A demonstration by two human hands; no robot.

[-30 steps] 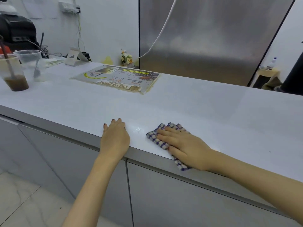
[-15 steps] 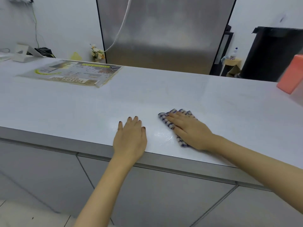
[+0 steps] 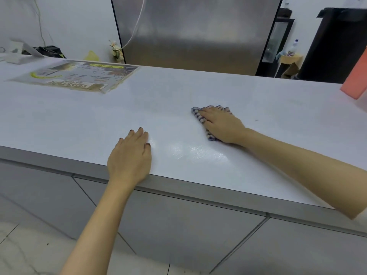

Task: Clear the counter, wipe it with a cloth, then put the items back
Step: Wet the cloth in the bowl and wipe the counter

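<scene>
A white counter (image 3: 178, 90) runs across the view. My right hand (image 3: 222, 124) lies flat on a blue-and-white checked cloth (image 3: 197, 115), pressing it onto the counter right of centre; most of the cloth is hidden under the palm. My left hand (image 3: 131, 155) rests flat on the counter's front edge, fingers together, holding nothing. A wet, shiny streak (image 3: 196, 151) shows on the surface between the two hands.
A laminated menu sheet (image 3: 79, 78) lies at the back left. A white stand (image 3: 17, 52) sits at the far left. An orange-pink box (image 3: 355, 80) stands at the right edge. A steel fridge (image 3: 196, 32) rises behind the counter. Grey cabinet fronts (image 3: 178, 225) lie below.
My right hand has slid the cloth farther from the front edge and to the right, leaving a wet streak. The view has shifted right; the cups at the left are out of sight.
</scene>
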